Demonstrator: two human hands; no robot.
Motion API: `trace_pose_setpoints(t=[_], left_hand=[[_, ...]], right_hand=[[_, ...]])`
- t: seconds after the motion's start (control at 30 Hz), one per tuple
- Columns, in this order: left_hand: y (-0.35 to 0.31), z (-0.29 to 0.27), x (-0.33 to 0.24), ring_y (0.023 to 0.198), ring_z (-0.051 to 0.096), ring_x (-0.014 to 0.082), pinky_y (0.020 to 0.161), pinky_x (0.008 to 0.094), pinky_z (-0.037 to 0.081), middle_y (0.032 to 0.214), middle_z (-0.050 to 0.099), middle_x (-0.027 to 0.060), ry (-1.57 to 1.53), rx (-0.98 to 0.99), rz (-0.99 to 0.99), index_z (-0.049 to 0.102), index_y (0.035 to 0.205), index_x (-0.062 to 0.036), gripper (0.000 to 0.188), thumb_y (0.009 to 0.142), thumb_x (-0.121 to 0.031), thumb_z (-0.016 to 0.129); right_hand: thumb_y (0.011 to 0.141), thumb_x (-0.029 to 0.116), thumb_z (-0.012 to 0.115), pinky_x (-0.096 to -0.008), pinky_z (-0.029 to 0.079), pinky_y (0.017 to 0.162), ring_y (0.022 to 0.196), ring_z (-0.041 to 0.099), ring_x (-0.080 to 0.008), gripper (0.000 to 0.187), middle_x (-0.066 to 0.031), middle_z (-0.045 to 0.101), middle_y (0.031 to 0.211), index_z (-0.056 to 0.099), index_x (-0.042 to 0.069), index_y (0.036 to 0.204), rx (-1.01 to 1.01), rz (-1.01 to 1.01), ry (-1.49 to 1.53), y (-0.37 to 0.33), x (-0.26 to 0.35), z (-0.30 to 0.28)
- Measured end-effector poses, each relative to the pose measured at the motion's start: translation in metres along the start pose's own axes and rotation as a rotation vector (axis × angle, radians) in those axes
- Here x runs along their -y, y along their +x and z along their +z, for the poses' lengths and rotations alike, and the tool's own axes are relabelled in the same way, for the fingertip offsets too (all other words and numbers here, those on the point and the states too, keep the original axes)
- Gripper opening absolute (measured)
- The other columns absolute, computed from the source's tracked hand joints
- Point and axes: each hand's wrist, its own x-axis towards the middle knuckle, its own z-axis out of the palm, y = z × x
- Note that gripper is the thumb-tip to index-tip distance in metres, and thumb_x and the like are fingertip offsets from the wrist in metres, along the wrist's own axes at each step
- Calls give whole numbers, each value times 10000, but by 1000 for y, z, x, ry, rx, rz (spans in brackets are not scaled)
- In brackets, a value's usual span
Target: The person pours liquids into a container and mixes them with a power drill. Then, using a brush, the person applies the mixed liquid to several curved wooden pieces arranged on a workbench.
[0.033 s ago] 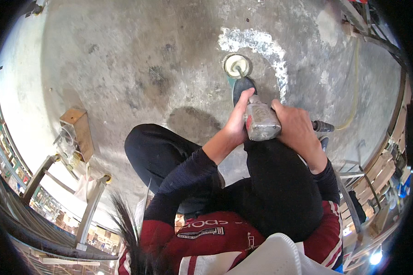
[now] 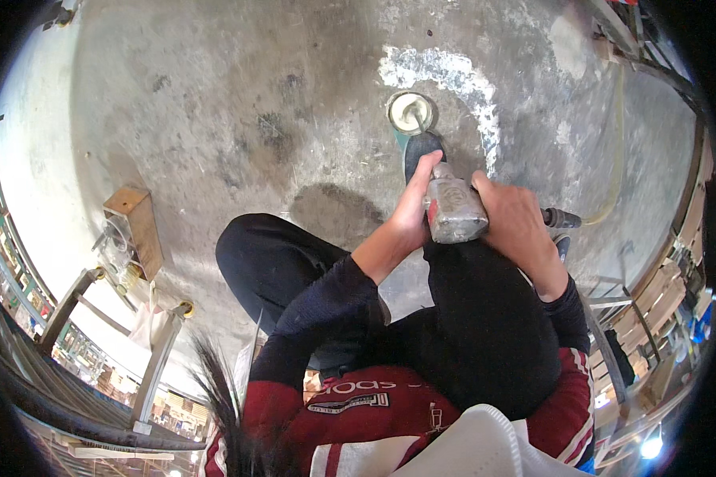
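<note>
Grey metal power tool (image 2: 453,213) clamped in both grips — left hand (image 2: 416,208), right hand (image 2: 515,222) — above a round disc (image 2: 410,112).

Dark long sleeves, black trousers, red-and-white top.

Person crouched over the concrete floor (image 2: 239,103). Power tool (image 2: 453,211) sits between both hands: left hand (image 2: 416,208) on its left side, right hand (image 2: 515,219) on its right. Round disc (image 2: 410,111) just ahead of the tool. Hose (image 2: 612,151) runs off right. Small box (image 2: 135,230) well left, beside a metal frame (image 2: 111,334).
</note>
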Motion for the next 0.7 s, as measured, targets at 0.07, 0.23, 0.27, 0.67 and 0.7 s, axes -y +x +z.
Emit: trace_pose_setpoints(t=[0.07, 0.23, 0.27, 0.67, 0.7], left_hand=[[-1, 0, 1, 896, 645, 257, 864, 408, 519, 1008, 648, 119, -15, 0, -3, 571, 1125, -71, 566, 868, -574, 581], [-6, 7, -9, 884, 646, 256, 861, 408, 520, 974, 655, 109, -62, -36, 18, 591, 1075, -75, 532, 860, -562, 602], [-4, 4, -10, 962, 624, 290, 903, 447, 496, 1039, 626, 132, -34, 6, 43, 540, 1144, -67, 600, 836, -576, 620], [-1, 8, -10, 914, 644, 270, 883, 439, 513, 1007, 652, 123, -59, -5, -7, 585, 1098, -80, 559, 836, -572, 626], [-2, 8, -9, 915, 644, 271, 884, 439, 513, 1011, 651, 123, -49, -12, -4, 584, 1100, -79, 565, 834, -576, 626]], right_hand=[[716, 71, 695, -472, 485, 610, 708, 648, -382, 384, -165, 625, 701, 472, 39, 1026, 1, -9, 25, -1, 1, -2], [728, 78, 690, -472, 486, 613, 711, 649, -382, 391, -160, 628, 703, 478, 52, 1056, -38, -30, 57, 7, 2, -1], [728, 79, 690, -473, 487, 615, 714, 650, -382, 394, -160, 628, 703, 479, 54, 1059, -21, -20, 57, 10, 3, -2], [706, 46, 682, -483, 485, 610, 707, 645, -389, 389, -170, 623, 703, 465, 42, 1029, -19, -6, -21, 9, 1, -6], [705, 43, 680, -482, 485, 610, 705, 644, -390, 387, -171, 623, 705, 464, 42, 1026, -20, -11, -19, 9, 1, -5]])
